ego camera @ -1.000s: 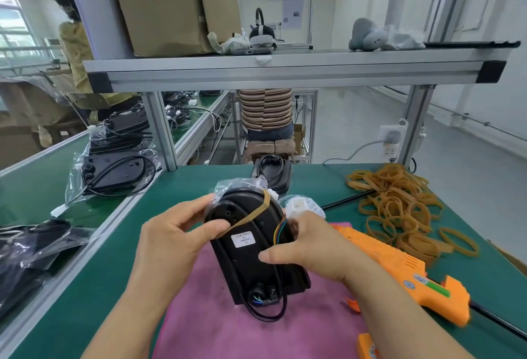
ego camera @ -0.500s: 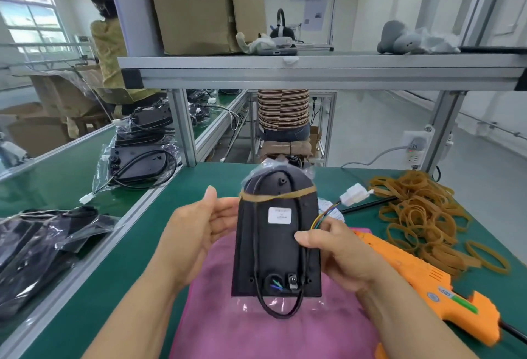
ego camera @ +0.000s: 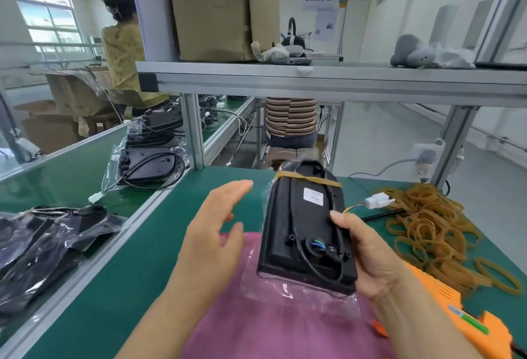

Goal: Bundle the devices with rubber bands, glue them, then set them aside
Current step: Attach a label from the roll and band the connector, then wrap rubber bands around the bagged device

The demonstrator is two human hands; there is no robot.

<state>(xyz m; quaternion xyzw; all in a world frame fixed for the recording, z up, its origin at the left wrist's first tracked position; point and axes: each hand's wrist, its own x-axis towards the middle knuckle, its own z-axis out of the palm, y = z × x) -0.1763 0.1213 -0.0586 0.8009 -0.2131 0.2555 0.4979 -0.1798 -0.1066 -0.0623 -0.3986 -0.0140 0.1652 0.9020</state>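
My right hand grips a black device in a clear plastic bag, held tilted above the pink mat. A tan rubber band runs across the device's upper end, over its black cable. A white connector on coloured wires sticks out to the right. My left hand hovers just left of the device, fingers straight, touching nothing. An orange glue gun lies at the right, partly under my right wrist.
A heap of loose rubber bands lies on the green table at the right. Bagged black devices sit on the left bench, with more dark bags nearer. An aluminium shelf frame crosses overhead. People sit beyond.
My left hand has let go of the device and moved left, opening. The device has shifted right, now held by my right hand alone.
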